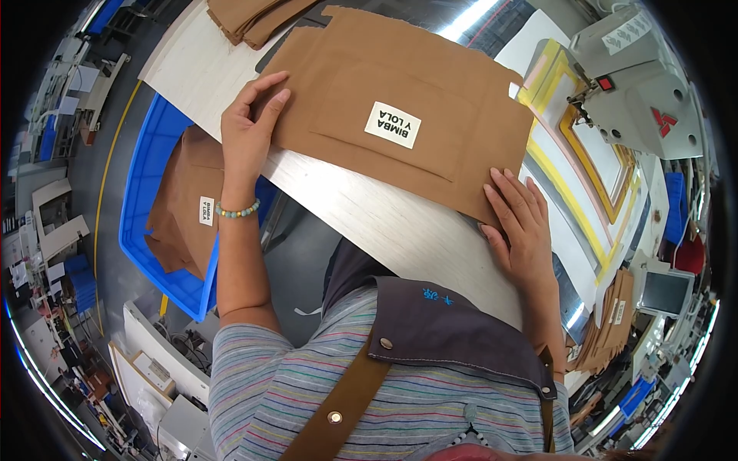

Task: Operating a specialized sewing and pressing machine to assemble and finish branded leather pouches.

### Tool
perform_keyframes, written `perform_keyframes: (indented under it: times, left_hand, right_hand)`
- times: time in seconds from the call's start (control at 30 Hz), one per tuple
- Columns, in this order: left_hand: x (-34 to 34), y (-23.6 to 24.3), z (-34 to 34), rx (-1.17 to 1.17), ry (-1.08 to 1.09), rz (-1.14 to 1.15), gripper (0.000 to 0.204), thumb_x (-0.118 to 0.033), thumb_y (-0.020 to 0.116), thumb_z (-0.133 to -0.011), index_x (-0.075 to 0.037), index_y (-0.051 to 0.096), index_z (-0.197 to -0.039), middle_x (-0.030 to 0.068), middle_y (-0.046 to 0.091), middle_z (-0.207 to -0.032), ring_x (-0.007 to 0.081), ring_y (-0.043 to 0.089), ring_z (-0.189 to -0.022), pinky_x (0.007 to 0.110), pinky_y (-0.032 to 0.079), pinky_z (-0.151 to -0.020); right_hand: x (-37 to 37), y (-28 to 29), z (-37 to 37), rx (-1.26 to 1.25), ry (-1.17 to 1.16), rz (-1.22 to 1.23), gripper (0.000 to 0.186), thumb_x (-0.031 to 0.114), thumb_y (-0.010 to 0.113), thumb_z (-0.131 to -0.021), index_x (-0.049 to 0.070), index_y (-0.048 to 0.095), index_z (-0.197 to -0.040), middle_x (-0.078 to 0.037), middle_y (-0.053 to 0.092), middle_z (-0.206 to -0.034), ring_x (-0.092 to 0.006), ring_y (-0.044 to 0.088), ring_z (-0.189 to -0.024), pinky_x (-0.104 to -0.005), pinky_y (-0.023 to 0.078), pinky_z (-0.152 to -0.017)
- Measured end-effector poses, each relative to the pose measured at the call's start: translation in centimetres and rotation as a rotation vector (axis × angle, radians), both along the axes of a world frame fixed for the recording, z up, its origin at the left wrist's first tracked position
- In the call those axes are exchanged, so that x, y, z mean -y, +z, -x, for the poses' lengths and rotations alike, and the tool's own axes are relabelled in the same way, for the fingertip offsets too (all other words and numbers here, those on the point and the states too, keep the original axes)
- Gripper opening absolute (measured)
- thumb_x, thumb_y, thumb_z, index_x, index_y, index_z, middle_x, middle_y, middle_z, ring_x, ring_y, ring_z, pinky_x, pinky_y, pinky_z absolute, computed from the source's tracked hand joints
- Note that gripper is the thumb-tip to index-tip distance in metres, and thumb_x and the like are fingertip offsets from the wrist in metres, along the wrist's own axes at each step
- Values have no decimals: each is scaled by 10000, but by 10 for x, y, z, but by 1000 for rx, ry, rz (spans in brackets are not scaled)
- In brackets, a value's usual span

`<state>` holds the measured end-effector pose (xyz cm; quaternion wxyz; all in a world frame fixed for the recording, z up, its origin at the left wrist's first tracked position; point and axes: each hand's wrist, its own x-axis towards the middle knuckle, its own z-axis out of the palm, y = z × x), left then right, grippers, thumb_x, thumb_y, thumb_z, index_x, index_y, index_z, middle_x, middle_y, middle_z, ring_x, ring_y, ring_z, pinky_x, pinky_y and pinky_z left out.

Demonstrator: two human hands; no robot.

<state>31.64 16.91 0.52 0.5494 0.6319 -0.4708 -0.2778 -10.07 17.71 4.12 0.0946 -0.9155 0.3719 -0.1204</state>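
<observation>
A brown fabric panel point(415, 77) with a white label sewn or stuck near its middle lies over the pale work table. Its left edge is between the thumb and fingers of my left hand point(250, 115), which wears a beaded bracelet. At the panel's near right corner, my right hand point(519, 219) has its fingers on top and its thumb at the edge, gripping the cloth. A slit-like straight line runs along the panel below the label.
Left of the table stands a blue bin point(146, 184) holding similar brown panels point(184, 192). A sewing machine head point(630, 84) and a yellow-edged frame template point(607, 177) are at the right. More brown pieces lie in a stack point(254, 17) at the far left and another stack point(611, 326) at lower right.
</observation>
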Motion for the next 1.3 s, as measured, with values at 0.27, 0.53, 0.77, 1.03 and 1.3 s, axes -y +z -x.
perform_keyframes:
  times: [0.27, 0.53, 0.77, 1.03, 1.3]
  left_hand:
    - [2, -1, 1, 108, -57, -15, 308, -42, 730, -948, -26, 737, -1256, 69, 728, -1216, 150, 670, -1135, 281, 509, -1013]
    - [51, 29, -18, 317, -131, 50, 447, 9, 670, -977, -12, 642, -1423, 102, 664, -1426, 174, 606, -1322, 304, 440, -1144]
    - [130, 47, -61, 495, -229, 190, 471, -13, 663, -986, -16, 611, -1454, 120, 615, -1490, 221, 558, -1378, 342, 401, -1178]
    - [156, -1, -38, 509, -420, -105, 496, 33, 647, -957, 0, 601, -1450, 162, 626, -1466, 254, 571, -1383, 342, 394, -1194]
    - [212, 7, 45, 642, -498, 17, 511, 19, 648, -921, -17, 614, -1429, 202, 640, -1435, 305, 596, -1358, 372, 432, -1160]
  right_hand:
    - [1, 2, -1, 2, 11, 45, 481, 187, 736, -899, 28, 651, -1345, -113, 596, -1496, -291, 534, -1416, -506, 363, -1203]
    - [36, 20, -10, 99, 13, 472, 133, 97, 694, -808, 50, 695, -933, -70, 701, -966, -227, 696, -957, -384, 536, -933]
    - [76, 20, -26, -91, -58, 653, 85, 82, 713, -744, 71, 685, -824, -32, 646, -789, -191, 664, -808, -357, 547, -799]
    - [94, -6, 15, -95, -212, 481, 61, 46, 726, -750, 70, 691, -794, -44, 669, -843, -210, 690, -899, -340, 586, -741]
    - [75, -9, 70, -123, -269, 481, 96, 52, 703, -758, 48, 737, -849, -72, 641, -978, -231, 659, -939, -355, 585, -759]
